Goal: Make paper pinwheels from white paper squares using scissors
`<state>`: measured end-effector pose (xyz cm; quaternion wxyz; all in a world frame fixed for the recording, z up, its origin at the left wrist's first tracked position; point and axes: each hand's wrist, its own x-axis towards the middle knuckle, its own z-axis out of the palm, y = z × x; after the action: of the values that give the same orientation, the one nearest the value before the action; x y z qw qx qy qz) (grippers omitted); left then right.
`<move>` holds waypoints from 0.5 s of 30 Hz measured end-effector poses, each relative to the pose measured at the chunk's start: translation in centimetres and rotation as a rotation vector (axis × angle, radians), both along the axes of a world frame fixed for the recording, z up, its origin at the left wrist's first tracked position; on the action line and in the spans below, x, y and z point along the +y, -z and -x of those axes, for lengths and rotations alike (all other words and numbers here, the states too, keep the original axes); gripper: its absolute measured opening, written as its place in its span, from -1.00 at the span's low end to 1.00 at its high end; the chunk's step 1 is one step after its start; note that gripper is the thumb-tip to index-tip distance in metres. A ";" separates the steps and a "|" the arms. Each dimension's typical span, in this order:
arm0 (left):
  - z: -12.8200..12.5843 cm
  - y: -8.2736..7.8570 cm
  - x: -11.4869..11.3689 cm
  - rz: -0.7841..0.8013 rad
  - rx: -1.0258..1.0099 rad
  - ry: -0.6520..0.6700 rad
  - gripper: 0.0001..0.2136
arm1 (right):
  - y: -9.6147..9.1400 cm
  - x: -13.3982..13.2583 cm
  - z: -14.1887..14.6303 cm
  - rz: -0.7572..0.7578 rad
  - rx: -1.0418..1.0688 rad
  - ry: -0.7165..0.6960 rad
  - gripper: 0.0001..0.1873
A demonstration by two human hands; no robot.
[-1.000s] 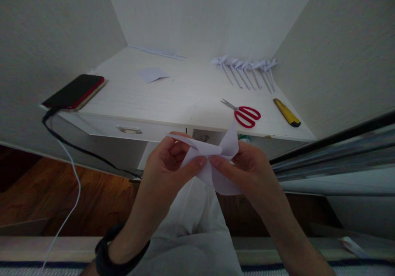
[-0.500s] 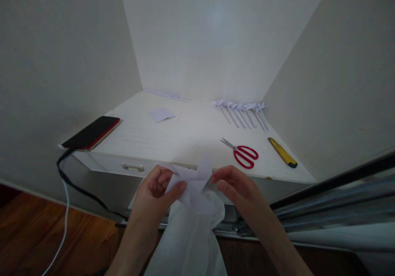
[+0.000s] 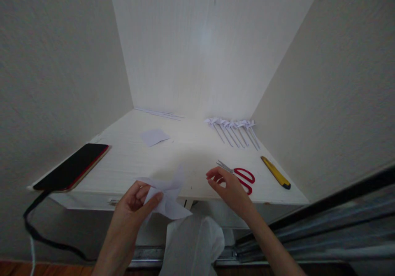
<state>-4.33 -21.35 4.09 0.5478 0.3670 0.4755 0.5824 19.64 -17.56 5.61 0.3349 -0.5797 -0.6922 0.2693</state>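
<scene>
My left hand [image 3: 135, 204] pinches a white paper pinwheel [image 3: 168, 199] in front of the desk's front edge, with the thumb on its middle and several pointed flaps spreading outward. My right hand [image 3: 226, 185] hovers over the front of the desk, apart from the pinwheel. Its fingers are bent, with a small gap between thumb and forefinger and nothing seen in them. Red-handled scissors [image 3: 245, 175] lie just beyond and partly behind this hand.
Several finished paper pinwheels on sticks [image 3: 231, 129] lie in a row at the back right. A yellow utility knife [image 3: 274, 172] is at the right edge. A square of paper [image 3: 155, 136], thin paper sticks [image 3: 160, 113] and a dark phone-like device with a cable [image 3: 72, 167] are on the left.
My left hand has carried the pinwheel to the left. My right hand has moved away from it, up over the desk towards the scissors. The view has tilted upward.
</scene>
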 end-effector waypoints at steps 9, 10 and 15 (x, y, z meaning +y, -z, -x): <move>-0.1 0.3 2.5 0.016 0.001 0.013 -0.71 | 1.5 2.7 -4.8 -0.073 -0.174 0.158 -0.81; -0.2 0.2 2.6 0.017 -0.007 0.018 -0.72 | 1.6 2.9 -6.1 -0.083 -0.198 0.197 -0.78; -0.7 0.2 2.7 0.025 -0.035 0.014 -0.74 | 2.1 3.3 -11.6 -0.130 -0.287 0.311 -0.77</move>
<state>-3.61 -18.61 3.90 0.5646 0.3530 0.4705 0.5790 31.27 -14.29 3.49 0.3073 -0.6891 -0.6509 0.0838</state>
